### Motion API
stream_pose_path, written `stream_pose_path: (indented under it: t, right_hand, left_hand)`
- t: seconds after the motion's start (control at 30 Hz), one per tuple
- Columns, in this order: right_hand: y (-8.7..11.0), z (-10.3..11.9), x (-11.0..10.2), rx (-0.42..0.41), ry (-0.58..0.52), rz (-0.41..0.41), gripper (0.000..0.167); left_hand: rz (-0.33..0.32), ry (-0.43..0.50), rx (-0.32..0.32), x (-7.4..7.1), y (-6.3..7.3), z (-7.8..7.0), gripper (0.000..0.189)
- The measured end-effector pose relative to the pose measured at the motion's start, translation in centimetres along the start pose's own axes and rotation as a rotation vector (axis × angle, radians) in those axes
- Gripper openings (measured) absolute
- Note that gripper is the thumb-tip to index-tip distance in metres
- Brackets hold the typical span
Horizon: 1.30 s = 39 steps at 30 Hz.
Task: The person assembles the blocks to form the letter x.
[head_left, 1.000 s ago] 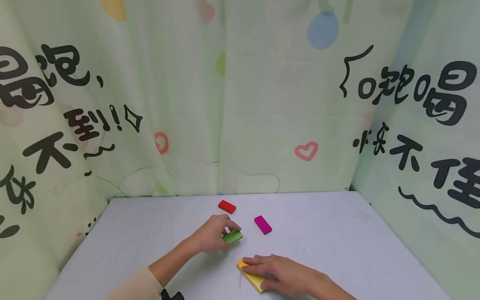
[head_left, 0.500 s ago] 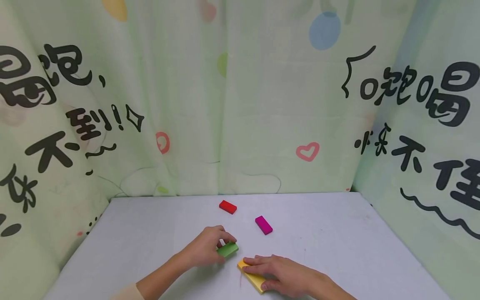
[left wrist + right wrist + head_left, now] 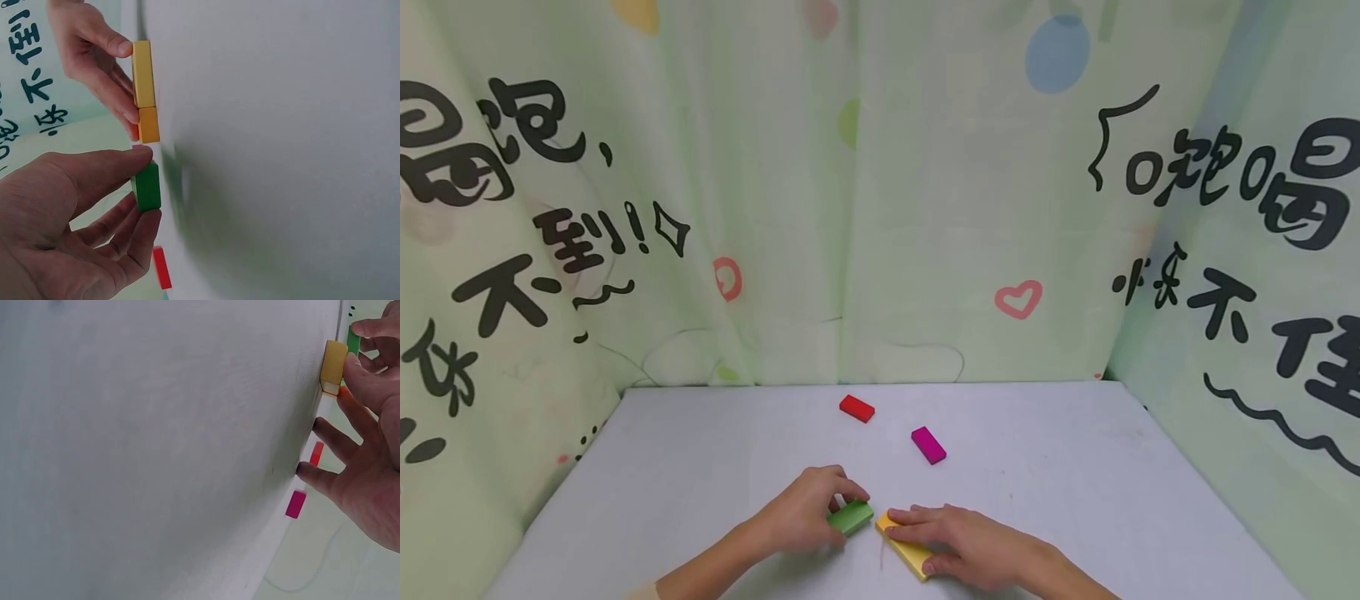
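Note:
In the head view, my left hand (image 3: 811, 510) pinches a green block (image 3: 852, 517) between thumb and fingertips. The left wrist view shows the green block (image 3: 147, 186) with the thumb at one end and a fingertip at the other, its shadow falling beside it on the table. My right hand (image 3: 964, 546) holds a longer yellow block (image 3: 907, 553) that lies slantwise on the table, thumb at its near end and fingers toward its far end. A small gap separates the green block from the yellow block's far end.
Farther back on the white table (image 3: 737, 442) lie a red block (image 3: 857, 408) and a magenta block (image 3: 928, 446), apart from each other. Pale green printed curtains (image 3: 917, 208) hang behind the table and along both sides.
My left hand has brought the green block nearer to me and closer to the yellow block's far end. My right hand and the yellow block have stayed in place.

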State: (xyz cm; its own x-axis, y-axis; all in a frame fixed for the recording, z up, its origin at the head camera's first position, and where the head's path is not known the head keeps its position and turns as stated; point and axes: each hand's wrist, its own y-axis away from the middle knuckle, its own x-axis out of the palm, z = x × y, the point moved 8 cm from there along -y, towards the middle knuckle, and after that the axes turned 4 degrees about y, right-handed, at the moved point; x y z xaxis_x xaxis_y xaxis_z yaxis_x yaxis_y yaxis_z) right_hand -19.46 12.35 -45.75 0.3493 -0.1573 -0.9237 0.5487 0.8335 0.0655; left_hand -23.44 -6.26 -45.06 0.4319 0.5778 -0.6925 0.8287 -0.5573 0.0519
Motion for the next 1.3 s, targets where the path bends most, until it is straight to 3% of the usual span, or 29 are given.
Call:
stream_pose_path:
  t: [0.37,1.3]
  right_hand:
    - [0.1,0.3,-0.3,-0.017,0.018,-0.022,0.057]
    - [0.0,0.0,-0.1,0.026,-0.016,0.006,0.058]
  left_hand:
    - [0.047,0.004,-0.051,0.9,0.6,0.1,0.047]
    - [0.077,0.026,-0.057,2.5,1.0,-0.3,0.056]
